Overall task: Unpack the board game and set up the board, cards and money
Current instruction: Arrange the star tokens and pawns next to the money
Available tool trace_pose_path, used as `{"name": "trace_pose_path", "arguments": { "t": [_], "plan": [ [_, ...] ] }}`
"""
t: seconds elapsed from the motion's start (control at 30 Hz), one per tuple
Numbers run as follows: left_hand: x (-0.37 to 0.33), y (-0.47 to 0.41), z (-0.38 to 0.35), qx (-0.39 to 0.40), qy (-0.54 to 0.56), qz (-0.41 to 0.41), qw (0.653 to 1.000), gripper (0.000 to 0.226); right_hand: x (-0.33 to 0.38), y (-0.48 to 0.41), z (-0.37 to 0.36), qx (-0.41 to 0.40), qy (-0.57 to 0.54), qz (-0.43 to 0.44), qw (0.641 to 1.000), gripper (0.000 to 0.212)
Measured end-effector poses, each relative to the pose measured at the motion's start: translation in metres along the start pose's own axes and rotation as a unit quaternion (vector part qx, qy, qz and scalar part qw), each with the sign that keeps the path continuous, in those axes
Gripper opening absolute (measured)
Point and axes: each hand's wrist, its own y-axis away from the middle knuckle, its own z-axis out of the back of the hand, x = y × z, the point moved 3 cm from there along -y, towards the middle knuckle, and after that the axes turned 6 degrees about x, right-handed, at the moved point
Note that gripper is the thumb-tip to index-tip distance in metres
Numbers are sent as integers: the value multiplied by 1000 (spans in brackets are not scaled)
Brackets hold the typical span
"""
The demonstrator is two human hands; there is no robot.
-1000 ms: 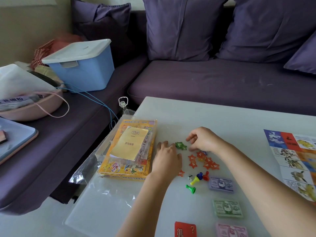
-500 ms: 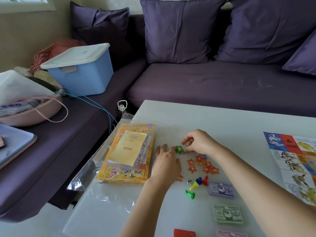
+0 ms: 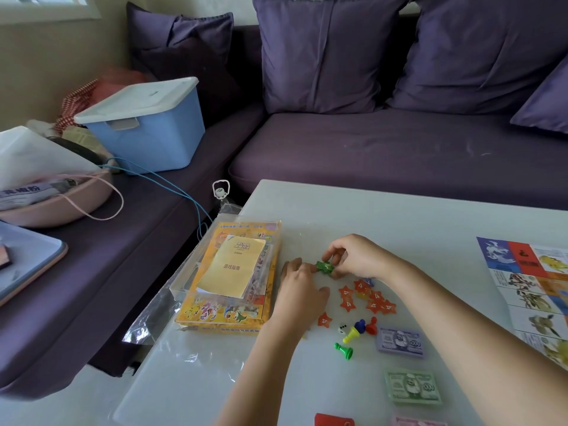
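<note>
At desk (image 3: 399, 216) middle: right grip (image 3: 359, 256) clamped on green token (image 3: 325, 267)
Left grip (image 3: 299, 292): flat, relaxed, just beside it
Nearby: red stars (image 3: 373, 298), pawns (image 3: 353, 332)

A purple fabric corner sofa (image 3: 399, 149) with matching cushions (image 3: 322, 53) runs along two sides of a glossy white table (image 3: 399, 216); a white window frame (image 3: 46, 9) sits above a beige wall (image 3: 46, 66).

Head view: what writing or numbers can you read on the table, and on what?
"游戏指南": yellow leaflet.
"4": orange star tokens.
"5000": purple banknotes.
Green banknotes: ends "000", first digit unclear.
Board print and the leaflet heading: too small to read.
</note>
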Motion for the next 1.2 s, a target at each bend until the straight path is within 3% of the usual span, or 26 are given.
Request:
{"name": "trace_pose_path", "arguments": {
  "t": [0.47, 0.63, 1.07, 1.2],
  "plan": [
    [-3, 0, 3, -32, 21, -7, 999, 50, -1, 0, 0, -17, -29, -16, 999, 40],
    [-4, -1, -2, 0, -20, 8, 1000, 59, -5, -1, -5, -60, -68, -38, 995, 37],
    [-2, -3, -2, 16, -1, 6, 1000, 58, -3, 3, -4, -98, -81, -41, 991, 29],
    [-3, -2, -2, 19, -27, -1, 999, 57, -1, 8, -7, -102, -68, -35, 992, 37]
  ]
}}
